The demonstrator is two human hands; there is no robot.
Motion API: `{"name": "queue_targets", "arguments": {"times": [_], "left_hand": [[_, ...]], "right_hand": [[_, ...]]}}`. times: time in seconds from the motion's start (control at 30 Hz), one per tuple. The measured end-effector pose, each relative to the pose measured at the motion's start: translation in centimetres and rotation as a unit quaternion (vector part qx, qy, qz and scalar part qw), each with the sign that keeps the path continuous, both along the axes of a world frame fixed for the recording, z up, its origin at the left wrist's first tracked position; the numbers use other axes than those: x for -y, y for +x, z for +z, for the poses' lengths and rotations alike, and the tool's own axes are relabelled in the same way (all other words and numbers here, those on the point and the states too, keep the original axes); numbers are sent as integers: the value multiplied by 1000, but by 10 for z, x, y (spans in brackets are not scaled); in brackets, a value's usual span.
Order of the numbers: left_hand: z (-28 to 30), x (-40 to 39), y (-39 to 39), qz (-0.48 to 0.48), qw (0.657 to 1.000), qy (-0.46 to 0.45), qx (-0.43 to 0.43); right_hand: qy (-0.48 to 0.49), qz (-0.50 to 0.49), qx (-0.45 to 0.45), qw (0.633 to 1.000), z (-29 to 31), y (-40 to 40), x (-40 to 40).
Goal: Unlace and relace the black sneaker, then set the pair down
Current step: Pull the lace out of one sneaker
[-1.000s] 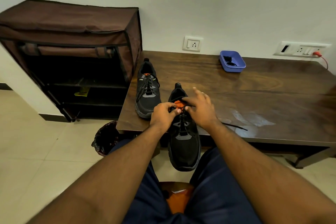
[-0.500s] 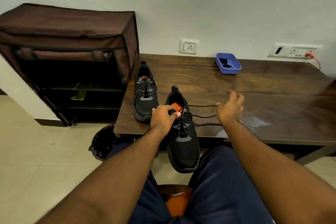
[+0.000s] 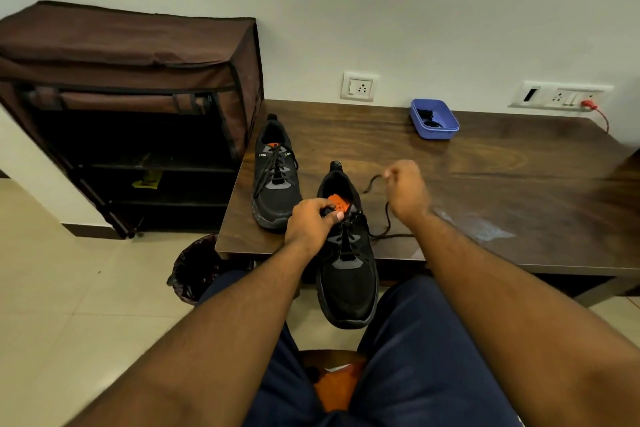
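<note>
The black sneaker (image 3: 346, 263) being worked on lies with its heel on the front edge of the dark wooden worktop (image 3: 485, 184) and its toe hanging past that edge, above the person's lap. The left hand (image 3: 311, 222) rests on the sneaker's upper eyelets, fingers curled down over the tongue area beside the orange label, thumb pressed against the lacing. The right hand (image 3: 407, 192) is raised just to the right of the sneaker, its fingers bunched and pinching the black lace (image 3: 381, 229); a short lace end sticks out to the left of the fingertips, and the rest of the lace runs down from the hand, loops over the worktop and leads back to the sneaker's eyelets. The second sneaker (image 3: 275, 180), fully laced, stands on the worktop near its left end, just beside the first but apart from it. A small blue tray (image 3: 434, 120) with dark items inside sits at the back of the worktop near the wall. A brown fabric shoe rack (image 3: 131, 107) stands left of the worktop, and a dark waste bin (image 3: 195, 267) sits on the tiled floor below its left corner
</note>
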State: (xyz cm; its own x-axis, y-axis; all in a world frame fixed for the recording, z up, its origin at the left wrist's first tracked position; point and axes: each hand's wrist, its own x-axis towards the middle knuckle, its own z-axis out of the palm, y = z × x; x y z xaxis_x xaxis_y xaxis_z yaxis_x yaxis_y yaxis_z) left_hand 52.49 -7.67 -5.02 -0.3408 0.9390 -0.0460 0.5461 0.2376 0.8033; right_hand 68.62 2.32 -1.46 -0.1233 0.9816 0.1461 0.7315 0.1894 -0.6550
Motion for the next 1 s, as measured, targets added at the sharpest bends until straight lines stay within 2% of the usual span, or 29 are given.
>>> {"name": "queue_targets", "arguments": {"times": [0.07, 0.1, 0.13, 0.2, 0.27, 0.3, 0.37, 0.43, 0.57, 0.67, 0.77, 0.83, 0.87, 0.9, 0.93, 1.0], "left_hand": [[-1, 1, 0, 6, 1000, 5, 1], [-1, 1, 0, 10, 1000, 6, 5], [-1, 1, 0, 10, 1000, 3, 6], [0, -2, 0, 2, 1000, -10, -1], [3, -7, 3, -10, 999, -28, -19], [5, -11, 6, -17, 998, -39, -36], [11, -14, 10, -32, 993, -68, -89], [17, -17, 12, -43, 987, -103, -115], [26, -23, 12, -93, 975, -142, -146], [25, -24, 8, -93, 987, -66, -110], [8, -10, -3, -15, 998, 38, 46], [-5, 9, -5, 52, 986, 50, 151], [-8, 17, -4, 86, 981, 57, 167], [-9, 22, -2, 117, 982, 66, 131], [-5, 22, 0, 130, 987, 81, 54], [7, 14, 6, 71, 981, 120, -133]], "right_hand": [[-30, -220, -125, 967, 1, 23, -17], [-55, -292, -144, 944, 0, 34, -21], [-81, -319, -129, 935, -1, 40, -22], [-96, -242, -38, 965, -9, 42, -14], [-74, -73, 61, 993, -16, 32, -2], [-72, 22, 98, 992, -17, 24, 6], [-127, 169, 92, 973, -18, 6, 21], [-197, 231, 35, 952, -20, -8, 33], [-177, 199, 21, 963, -20, -14, 39], [-184, 193, 13, 964, -21, -6, 40], [-174, 170, 6, 970, -24, -1, 41], [-171, 173, 22, 970, -28, -3, 40], [-167, 178, 36, 969, -28, -5, 40], [-165, 178, 45, 969, -29, -7, 41], [-163, 177, 50, 969, -29, -8, 40], [-160, 182, 52, 969, -29, -9, 41]]}}
